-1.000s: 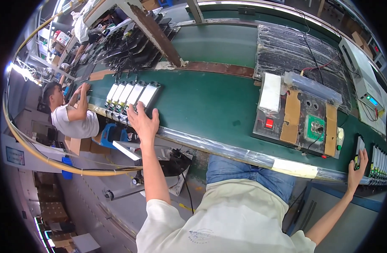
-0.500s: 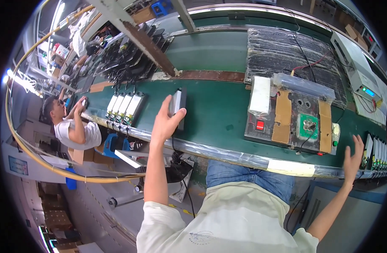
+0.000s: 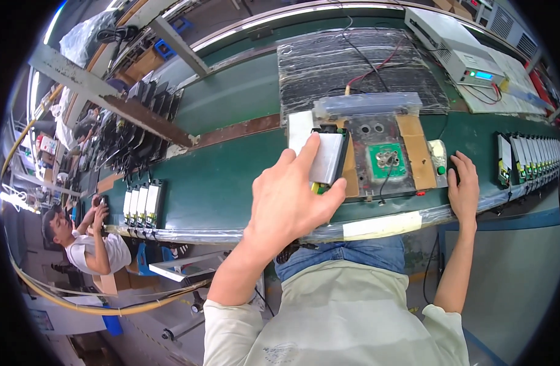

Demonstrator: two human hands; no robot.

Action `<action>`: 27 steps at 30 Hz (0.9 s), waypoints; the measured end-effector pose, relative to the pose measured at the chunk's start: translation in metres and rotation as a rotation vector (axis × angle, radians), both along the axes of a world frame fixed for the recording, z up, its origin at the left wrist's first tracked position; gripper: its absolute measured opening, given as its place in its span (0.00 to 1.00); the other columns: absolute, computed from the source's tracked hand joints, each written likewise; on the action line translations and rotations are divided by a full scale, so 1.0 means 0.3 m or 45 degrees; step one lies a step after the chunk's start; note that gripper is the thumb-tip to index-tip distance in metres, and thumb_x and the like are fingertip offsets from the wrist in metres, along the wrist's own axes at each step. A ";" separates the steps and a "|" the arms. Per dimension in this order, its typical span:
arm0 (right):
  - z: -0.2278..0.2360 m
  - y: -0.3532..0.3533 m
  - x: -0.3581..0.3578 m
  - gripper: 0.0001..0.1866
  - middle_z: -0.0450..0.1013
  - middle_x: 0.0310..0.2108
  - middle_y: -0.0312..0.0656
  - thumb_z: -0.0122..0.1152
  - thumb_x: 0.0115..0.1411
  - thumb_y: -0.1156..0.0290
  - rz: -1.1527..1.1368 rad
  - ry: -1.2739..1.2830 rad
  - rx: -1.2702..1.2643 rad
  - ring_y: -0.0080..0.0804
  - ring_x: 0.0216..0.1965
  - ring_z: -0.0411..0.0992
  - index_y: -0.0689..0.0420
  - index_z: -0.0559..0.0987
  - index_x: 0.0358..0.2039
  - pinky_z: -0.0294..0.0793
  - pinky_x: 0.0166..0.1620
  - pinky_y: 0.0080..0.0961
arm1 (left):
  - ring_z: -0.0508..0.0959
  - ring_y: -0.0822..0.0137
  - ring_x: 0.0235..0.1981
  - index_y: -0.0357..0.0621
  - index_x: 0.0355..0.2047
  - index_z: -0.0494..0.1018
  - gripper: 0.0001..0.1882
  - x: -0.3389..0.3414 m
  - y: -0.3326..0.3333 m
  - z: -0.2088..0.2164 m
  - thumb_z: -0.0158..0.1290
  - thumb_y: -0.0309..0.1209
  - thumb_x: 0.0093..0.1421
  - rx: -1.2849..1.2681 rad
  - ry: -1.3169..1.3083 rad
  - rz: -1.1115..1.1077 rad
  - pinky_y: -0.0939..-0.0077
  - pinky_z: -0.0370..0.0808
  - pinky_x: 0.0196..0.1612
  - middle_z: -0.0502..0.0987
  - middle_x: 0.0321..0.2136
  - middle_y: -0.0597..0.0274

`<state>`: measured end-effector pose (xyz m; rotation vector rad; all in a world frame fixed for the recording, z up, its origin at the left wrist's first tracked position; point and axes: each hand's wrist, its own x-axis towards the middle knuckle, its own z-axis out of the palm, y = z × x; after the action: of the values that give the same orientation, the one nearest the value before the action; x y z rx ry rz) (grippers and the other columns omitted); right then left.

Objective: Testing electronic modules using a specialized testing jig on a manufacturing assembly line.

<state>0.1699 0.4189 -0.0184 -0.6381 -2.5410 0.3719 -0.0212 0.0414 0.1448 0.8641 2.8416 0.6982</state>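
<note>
My left hand [image 3: 292, 198] grips a silver-and-black power supply unit [image 3: 327, 160], index finger along its top and thumb at its near side. A bit of yellow shows at the unit's lower end. It is over the left part of a dark test fixture [image 3: 360, 165], hiding some of it. On the fixture sit a green circuit board [image 3: 376, 169] with a round metal connector, two brown cardboard strips and a white block [image 3: 300, 127]. Just right of the fixture, beside its green button [image 3: 441, 171], my right hand [image 3: 464, 186] rests at the bench edge, fingers extended and holding nothing.
Similar units stand in a row at the right [image 3: 527, 157] and in a smaller group at the left [image 3: 143, 204]. Behind the fixture lies a black wrapped mat [image 3: 329, 67]. A white instrument [image 3: 469, 64] with a lit display stands back right. A co-worker [image 3: 88, 241] sits far left.
My left hand has carried the power supply unit rightward to the fixture. My right hand has moved from beside the right-hand row to the fixture's right side. The view has shifted right.
</note>
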 end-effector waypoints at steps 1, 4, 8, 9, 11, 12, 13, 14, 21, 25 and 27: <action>-0.002 0.000 0.002 0.19 0.79 0.69 0.53 0.61 0.75 0.73 0.006 0.004 0.020 0.57 0.69 0.76 0.65 0.84 0.62 0.75 0.71 0.47 | 0.89 0.37 0.44 0.40 0.73 0.78 0.45 -0.004 0.040 -0.006 0.72 0.50 0.60 -0.071 0.043 0.015 0.47 0.86 0.50 0.86 0.44 0.38; -0.013 0.004 0.006 0.18 0.79 0.69 0.51 0.61 0.76 0.72 -0.021 -0.009 0.017 0.56 0.69 0.76 0.64 0.84 0.62 0.76 0.71 0.47 | 0.90 0.36 0.43 0.37 0.74 0.76 0.48 -0.020 0.119 -0.035 0.71 0.55 0.61 -0.157 0.138 0.024 0.44 0.86 0.48 0.86 0.43 0.37; 0.010 -0.001 -0.007 0.18 0.79 0.69 0.52 0.63 0.75 0.74 0.001 -0.001 -0.017 0.56 0.69 0.76 0.64 0.84 0.62 0.75 0.71 0.46 | 0.90 0.35 0.42 0.31 0.72 0.75 0.50 -0.022 0.167 -0.072 0.71 0.57 0.61 -0.197 0.134 0.064 0.44 0.87 0.47 0.86 0.43 0.34; 0.030 -0.010 -0.016 0.19 0.78 0.70 0.52 0.63 0.75 0.75 0.007 0.018 -0.057 0.56 0.70 0.76 0.64 0.84 0.63 0.74 0.72 0.46 | 0.90 0.35 0.41 0.30 0.72 0.75 0.49 -0.020 0.178 -0.079 0.71 0.57 0.62 -0.177 0.127 0.067 0.44 0.87 0.46 0.86 0.42 0.34; 0.088 -0.035 -0.046 0.19 0.79 0.69 0.53 0.64 0.74 0.75 0.057 0.101 -0.124 0.56 0.70 0.76 0.64 0.84 0.63 0.74 0.71 0.45 | 0.90 0.35 0.39 0.29 0.70 0.75 0.48 -0.014 0.197 -0.092 0.71 0.57 0.63 -0.135 0.087 0.081 0.45 0.87 0.44 0.86 0.42 0.33; 0.125 -0.051 -0.069 0.19 0.79 0.69 0.53 0.64 0.74 0.75 0.097 0.162 -0.153 0.55 0.69 0.76 0.64 0.84 0.63 0.75 0.70 0.45 | 0.90 0.36 0.41 0.29 0.70 0.76 0.47 -0.009 0.201 -0.098 0.71 0.57 0.64 -0.152 0.079 0.092 0.46 0.87 0.45 0.86 0.43 0.34; 0.166 -0.067 -0.095 0.19 0.79 0.68 0.53 0.64 0.74 0.75 0.104 0.217 -0.229 0.55 0.69 0.77 0.64 0.84 0.63 0.76 0.69 0.44 | 0.90 0.38 0.43 0.30 0.69 0.76 0.46 -0.005 0.202 -0.104 0.71 0.56 0.64 -0.166 0.073 0.100 0.47 0.87 0.45 0.87 0.45 0.35; 0.213 -0.081 -0.128 0.19 0.80 0.68 0.52 0.65 0.75 0.74 0.194 0.251 -0.126 0.55 0.69 0.77 0.64 0.84 0.63 0.76 0.69 0.44 | 0.90 0.39 0.45 0.30 0.68 0.76 0.45 -0.004 0.200 -0.110 0.71 0.56 0.64 -0.160 0.110 0.091 0.48 0.87 0.46 0.87 0.46 0.37; 0.412 -0.213 -0.396 0.21 0.81 0.64 0.52 0.66 0.77 0.66 0.699 0.130 -0.221 0.56 0.67 0.77 0.63 0.82 0.65 0.74 0.71 0.45 | 0.74 0.39 0.73 0.34 0.75 0.73 0.43 0.002 -0.030 -0.166 0.73 0.40 0.62 0.261 0.279 -0.235 0.50 0.76 0.71 0.77 0.69 0.40; 0.396 -0.262 -0.607 0.26 0.80 0.64 0.53 0.65 0.79 0.59 0.797 -0.115 -0.136 0.57 0.67 0.77 0.61 0.80 0.69 0.74 0.72 0.47 | 0.69 0.38 0.80 0.35 0.78 0.71 0.53 0.033 -0.093 -0.246 0.82 0.35 0.54 0.436 0.103 -0.246 0.52 0.71 0.79 0.72 0.76 0.36; 0.384 -0.276 -0.707 0.28 0.80 0.66 0.54 0.65 0.79 0.57 0.788 -0.248 -0.083 0.57 0.68 0.77 0.61 0.80 0.70 0.74 0.72 0.49 | 0.74 0.39 0.77 0.33 0.77 0.70 0.58 0.035 -0.086 -0.284 0.86 0.40 0.50 0.485 0.194 -0.201 0.52 0.74 0.76 0.75 0.74 0.34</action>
<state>-0.0424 0.3362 0.0969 0.1210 -2.8829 0.6264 -0.0108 0.0157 0.0596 1.2256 2.7678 1.2231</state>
